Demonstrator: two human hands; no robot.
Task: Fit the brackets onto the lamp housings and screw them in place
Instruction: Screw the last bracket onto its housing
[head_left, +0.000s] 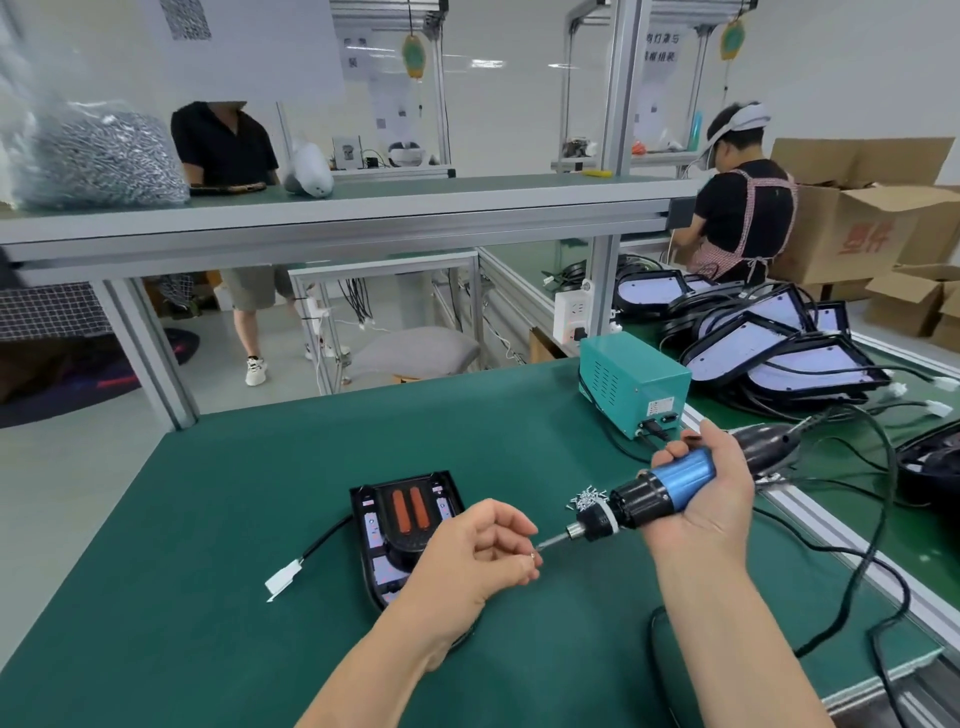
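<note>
One lamp housing (371, 540) lies flat on the green mat (208, 519), and its white connector (283, 578) trails off to the housing's left on a black lead. In the housing's far half sits a black piece with two orange strips, seemingly the bracket (410, 512). Whether any screw already fastens it is too small to tell. Over the housing's near right corner, the left hand (480, 551) pinches a small screw (533, 556) between thumb and fingertips, right at the driver's bit. Further right of the housing, loose screws (587, 496) lie in a pile beside the electric screwdriver (660, 488). The right hand (711, 493) grips the screwdriver around its blue barrel, bit aimed back toward the housing. Beyond, a teal power box (631, 382) stands. Far right of the housing, a stack of more housings (769, 353) rests on the next bench, finished or waiting, I cannot tell. I judge the bracket placed and a screw being loaded, with the driving on this unit still to do.
</note>
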